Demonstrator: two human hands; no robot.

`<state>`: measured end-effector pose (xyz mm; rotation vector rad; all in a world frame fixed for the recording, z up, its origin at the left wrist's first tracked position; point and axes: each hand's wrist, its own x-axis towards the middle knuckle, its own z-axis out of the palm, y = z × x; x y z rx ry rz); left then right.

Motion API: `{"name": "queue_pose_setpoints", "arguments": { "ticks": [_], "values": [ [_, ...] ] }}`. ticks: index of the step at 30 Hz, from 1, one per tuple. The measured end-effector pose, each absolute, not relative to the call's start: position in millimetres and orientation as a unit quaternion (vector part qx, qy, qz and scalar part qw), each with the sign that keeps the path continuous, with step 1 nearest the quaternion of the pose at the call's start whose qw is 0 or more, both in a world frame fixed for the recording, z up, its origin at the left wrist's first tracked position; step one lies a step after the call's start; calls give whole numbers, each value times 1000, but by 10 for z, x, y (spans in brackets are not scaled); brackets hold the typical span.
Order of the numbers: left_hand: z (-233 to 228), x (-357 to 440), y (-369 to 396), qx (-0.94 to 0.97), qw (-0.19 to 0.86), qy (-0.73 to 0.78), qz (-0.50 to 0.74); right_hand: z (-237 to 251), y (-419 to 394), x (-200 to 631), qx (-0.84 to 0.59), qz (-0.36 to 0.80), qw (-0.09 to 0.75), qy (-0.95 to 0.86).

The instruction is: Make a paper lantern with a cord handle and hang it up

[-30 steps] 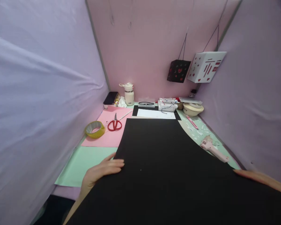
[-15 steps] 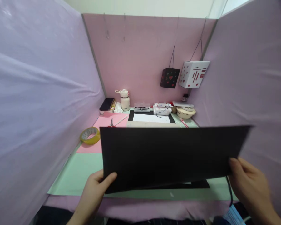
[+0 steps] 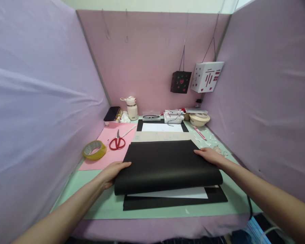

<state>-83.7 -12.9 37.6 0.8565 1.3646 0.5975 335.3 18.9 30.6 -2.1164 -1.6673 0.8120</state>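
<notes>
Single head view, forward and down, seemingly near desk (image 3: 104,208)

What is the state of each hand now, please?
Left hand: closed, holding the curled black sheet at its left edge.
Right hand: closed, holding its right edge.

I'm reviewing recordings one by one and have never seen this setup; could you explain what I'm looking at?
No machine here, just a person working bare-handed; a camera on their head looks forward and down. The left hand grips the left edge of a large black paper or card sheet; the right hand touches its right edge. Its curled near end sits above a white sheet and a flat black sheet on the pale green tabletop. Red-handled metal scissors lie on pink paper, with a yellow tape roll at its left edge.
</notes>
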Motion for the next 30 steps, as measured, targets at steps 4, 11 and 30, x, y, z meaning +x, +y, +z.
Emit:
{"name": "queue_pose_setpoints", "arguments": {
  "ticks": [4,11,30],
  "values": [
    [437,-824,-50,474,538,657,235,259,247,3324,-746,240,42,-620],
    [578,-720,91,529,411,705,236,177,237,3238,-746,166,-41,-643],
    [675,-645,727,509,401,755,105,178,142,3164,-746,146,-46,-649]
  ]
}}
